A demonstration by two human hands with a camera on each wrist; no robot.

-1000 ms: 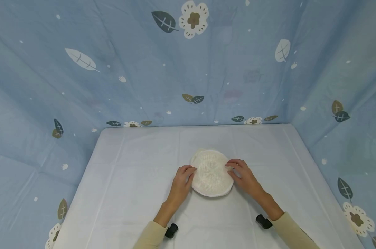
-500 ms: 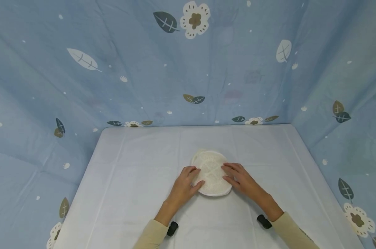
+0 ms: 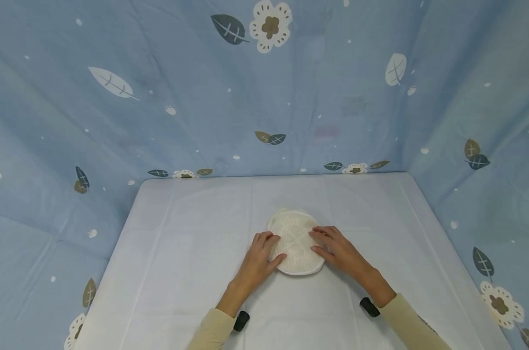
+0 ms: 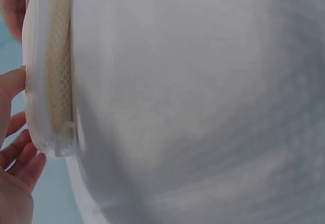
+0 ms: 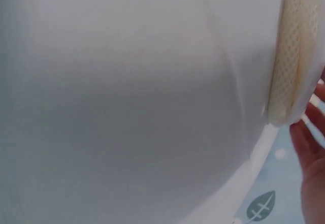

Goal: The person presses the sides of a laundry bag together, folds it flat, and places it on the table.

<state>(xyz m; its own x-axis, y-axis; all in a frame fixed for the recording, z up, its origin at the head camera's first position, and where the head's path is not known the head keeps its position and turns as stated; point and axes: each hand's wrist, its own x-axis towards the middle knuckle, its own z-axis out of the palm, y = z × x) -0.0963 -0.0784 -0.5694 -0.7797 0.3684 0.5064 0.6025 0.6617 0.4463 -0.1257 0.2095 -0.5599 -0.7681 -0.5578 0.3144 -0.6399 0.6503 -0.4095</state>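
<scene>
A round, cream-white mesh laundry bag (image 3: 298,262) with a white rim lies flat on the table. From the left, my left hand (image 3: 255,260) rests on it, the thumb and fingers spread over its near-left part. My right hand (image 3: 344,253) touches the top from the right side, its fingers loosely bent. Seen edge-on in the left wrist view, the mesh laundry bag (image 4: 61,66) shows a small loop or tab at its end, with my left hand (image 4: 18,188) beside it. The right wrist view has the right hand's fingers (image 5: 306,142) at the bag's edge.
A white cloth covers the table (image 3: 185,272). Blue fabric (image 3: 194,73) printed with leaves and flowers hangs behind and at both sides. Black wrist devices (image 3: 241,321) sit by the beige sleeves (image 3: 214,328).
Both hands have moved inward from the bag's edges onto its top, and the left thumb now lies spread on the mesh. Over the last half second the hands have hardly moved.
</scene>
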